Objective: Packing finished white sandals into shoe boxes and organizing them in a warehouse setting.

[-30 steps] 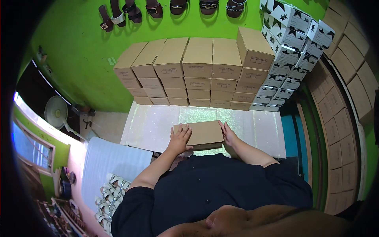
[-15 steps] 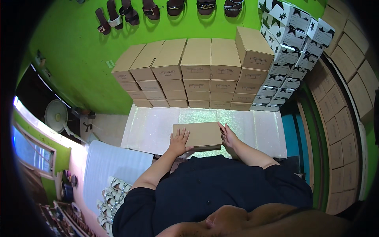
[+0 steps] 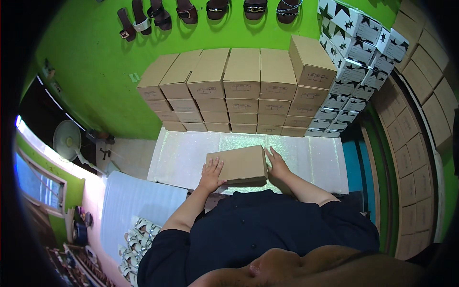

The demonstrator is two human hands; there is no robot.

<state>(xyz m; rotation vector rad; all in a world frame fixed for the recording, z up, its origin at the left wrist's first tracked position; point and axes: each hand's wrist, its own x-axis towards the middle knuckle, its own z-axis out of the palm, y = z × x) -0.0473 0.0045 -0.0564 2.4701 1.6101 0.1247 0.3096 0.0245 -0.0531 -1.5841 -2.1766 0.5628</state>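
Observation:
A brown cardboard box (image 3: pixel 242 163) with its lid on sits at the near edge of the table (image 3: pixel 315 155), turned slightly askew. At its left end my left hand (image 3: pixel 210 176) grips it, fingers spread over the top and thumb by the front edge. My right hand (image 3: pixel 278 166) is at the box's right end, fingers stretched out and apart. The palm faces that side; whether it presses on the box is hard to tell. The box's contents are hidden under the lid.
Brown boxes (image 3: pixel 241 88) are stacked along the table's back, with white star-patterned boxes (image 3: pixel 351 48) to their right. Sandals (image 3: pixel 186 13) hang on the green wall. At left are white sandals (image 3: pixel 138 239) on a pale sheet (image 3: pixel 138 196) and a fan (image 3: pixel 67 139).
The box has turned slightly, its right end shifting away from me. My left hand has moved a little left and nearer; the right hand's fingers have spread wider.

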